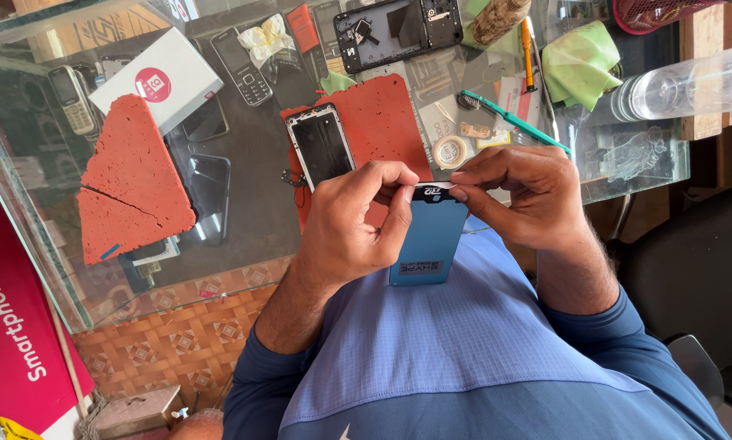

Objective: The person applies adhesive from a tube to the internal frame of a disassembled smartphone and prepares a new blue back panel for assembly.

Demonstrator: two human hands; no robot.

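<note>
My left hand (pixel 353 220) and my right hand (pixel 522 191) both grip the top end of a light blue flat phone part (pixel 429 240), held upright against my chest over the glass counter's edge. The fingertips of both hands pinch a small black strip at its top edge. Just beyond my left hand, an opened phone frame (pixel 321 145) lies on a red foam mat (pixel 382 122).
On the glass counter (pixel 244 212) lie a second cracked red foam mat (pixel 129 179), a white box (pixel 158 77), keypad phones (pixel 242 65), a black disassembled phone (pixel 398 31), a teal toothbrush (pixel 516 122), a tape roll (pixel 450 151), a green cloth (pixel 579 61) and a clear bottle (pixel 675 85).
</note>
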